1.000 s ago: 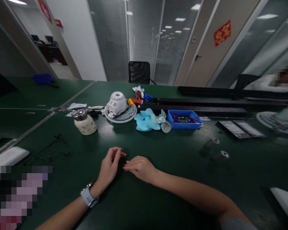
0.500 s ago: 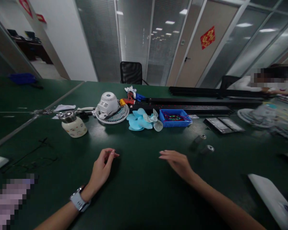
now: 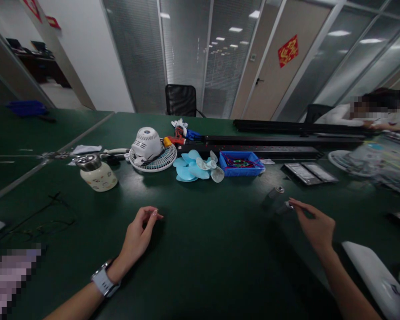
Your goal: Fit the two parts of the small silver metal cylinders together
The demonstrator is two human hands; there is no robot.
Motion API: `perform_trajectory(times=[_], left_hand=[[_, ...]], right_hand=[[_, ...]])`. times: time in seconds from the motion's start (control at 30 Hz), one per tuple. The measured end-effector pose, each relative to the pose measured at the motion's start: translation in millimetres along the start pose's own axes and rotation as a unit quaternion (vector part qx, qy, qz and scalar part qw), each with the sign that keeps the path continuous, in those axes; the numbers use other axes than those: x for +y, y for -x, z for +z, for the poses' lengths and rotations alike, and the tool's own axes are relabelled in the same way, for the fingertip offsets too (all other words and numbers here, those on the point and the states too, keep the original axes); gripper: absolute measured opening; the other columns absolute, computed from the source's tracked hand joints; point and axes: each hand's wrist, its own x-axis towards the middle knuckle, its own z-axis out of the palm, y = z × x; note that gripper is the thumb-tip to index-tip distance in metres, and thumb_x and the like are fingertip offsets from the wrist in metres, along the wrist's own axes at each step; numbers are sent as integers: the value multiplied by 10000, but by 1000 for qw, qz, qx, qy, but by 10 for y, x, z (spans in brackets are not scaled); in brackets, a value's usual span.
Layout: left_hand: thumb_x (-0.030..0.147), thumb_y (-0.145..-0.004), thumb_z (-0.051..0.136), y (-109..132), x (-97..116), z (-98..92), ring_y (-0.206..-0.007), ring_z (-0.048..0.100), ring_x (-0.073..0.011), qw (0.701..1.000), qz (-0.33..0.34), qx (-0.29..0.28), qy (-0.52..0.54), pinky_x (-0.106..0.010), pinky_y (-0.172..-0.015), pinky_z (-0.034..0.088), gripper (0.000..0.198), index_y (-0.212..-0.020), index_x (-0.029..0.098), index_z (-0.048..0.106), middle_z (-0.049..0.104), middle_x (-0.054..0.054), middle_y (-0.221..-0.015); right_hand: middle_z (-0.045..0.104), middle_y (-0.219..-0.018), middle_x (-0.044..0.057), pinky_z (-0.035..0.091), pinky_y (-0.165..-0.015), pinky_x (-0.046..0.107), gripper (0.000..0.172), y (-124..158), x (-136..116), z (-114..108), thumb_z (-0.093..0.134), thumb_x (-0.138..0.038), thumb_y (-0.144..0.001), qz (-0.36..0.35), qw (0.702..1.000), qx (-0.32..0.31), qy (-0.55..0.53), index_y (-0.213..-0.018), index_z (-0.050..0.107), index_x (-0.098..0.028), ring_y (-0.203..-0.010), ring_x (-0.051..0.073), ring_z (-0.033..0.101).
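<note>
At the right, my right hand (image 3: 315, 224) has its thumb and fingertips pinched at the top of the nearer small silver metal cylinder (image 3: 283, 208), which is partly blurred. A second such cylinder (image 3: 276, 192) stands upright just behind it, untouched. My left hand (image 3: 140, 231), with a watch (image 3: 106, 280) on its wrist, rests on the dark green table (image 3: 200, 249). Its fingers are curled and the thumb meets the index finger, with nothing visible between them.
Beyond my hands are a white fan housing (image 3: 147, 144) on a round grille, blue fan blades (image 3: 191, 166), a blue tray (image 3: 242, 164) of wires and a cream bottle (image 3: 98, 175). Eyeglasses (image 3: 40, 229) lie left, a white panel (image 3: 370, 275) right. A person (image 3: 340, 114) sits far right.
My right hand has moved right, from the middle of the table to the nearer metal cylinder, and its fingers have come together there. My left hand has stayed put.
</note>
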Motion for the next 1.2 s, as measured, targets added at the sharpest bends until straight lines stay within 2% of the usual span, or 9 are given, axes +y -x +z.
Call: perform_trajectory(times=[0.17, 0.4, 0.6, 0.7, 0.8, 0.9, 0.97, 1.1, 1.2], left_hand=[[499, -913, 465, 4, 2, 2, -896, 676, -231, 1000, 5, 0, -7, -353, -792, 491, 331, -1067, 212, 523, 718, -58, -926], [491, -914, 466, 11, 27, -3, -893, 669, -218, 1000, 5, 0, -9, -351, -816, 482, 313, -1058, 218, 519, 715, -47, -918], [493, -910, 467, 15, 57, -3, -871, 672, -224, 1000, 2, 1, -18, -346, -780, 483, 317, -1050, 215, 525, 719, -47, -911], [490, -912, 464, 9, 58, 0, -868, 671, -222, 1000, 5, -1, -18, -342, -775, 483, 312, -1048, 215, 525, 720, -46, -906], [481, -919, 460, 5, 40, 2, -884, 669, -217, 1000, 8, -6, -14, -344, -794, 481, 304, -1057, 217, 520, 717, -46, -914], [474, -923, 456, 7, 20, 1, -896, 667, -218, 1000, 10, -10, -11, -345, -800, 481, 300, -1069, 218, 516, 715, -49, -927], [471, -923, 454, 10, 17, -2, -893, 666, -222, 1000, 12, -11, -11, -345, -789, 482, 300, -1072, 218, 517, 715, -52, -929], [473, -918, 458, 14, 39, -8, -867, 668, -221, 1000, 14, -8, -14, -335, -755, 487, 300, -1062, 218, 519, 718, -50, -917], [478, -917, 456, 21, 62, -13, -845, 671, -216, 1000, 14, -6, -14, -326, -730, 489, 300, -1050, 217, 521, 719, -47, -901]], right_hand=[[748, -991, 34, 561, -778, 352, 288, 7, 7, 41, 527, -397, -871, -2, 999, -36, -3, -944, 748, -229, -896, 246, 714], [748, -986, 52, 556, -798, 369, 256, 21, 13, 77, 538, -356, -880, -15, 1000, 17, -9, -876, 744, -205, -932, 260, 707], [753, -959, 47, 557, -746, 346, 285, 0, 68, 102, 531, -399, -883, -4, 1000, -5, 3, -863, 745, -212, -887, 252, 717], [751, -971, 50, 555, -743, 349, 309, 7, 52, 82, 530, -434, -883, 1, 999, -19, 30, -924, 746, -216, -889, 257, 714], [730, -1061, 58, 537, -853, 364, 336, -9, -7, 22, 549, -448, -875, 4, 1000, -15, 23, -1058, 715, -220, -974, 255, 692], [676, -1189, 82, 509, -920, 391, 439, -121, -14, -8, 594, -496, -833, 6, 999, 0, 43, -1170, 664, -224, -1062, 276, 653], [687, -1156, 97, 531, -856, 392, 519, -258, 50, 43, 630, -551, -776, 2, 996, -42, 73, -1176, 661, -222, -1005, 291, 671], [738, -934, 93, 544, -640, 343, 645, -562, 268, 308, 693, -592, -653, -14, 970, -235, 68, -1159, 670, -192, -775, 269, 707], [734, -786, 78, 504, -538, 320, 612, -730, 399, 486, 703, -571, -613, 2, 955, -288, 72, -1086, 704, -182, -648, 246, 687]])
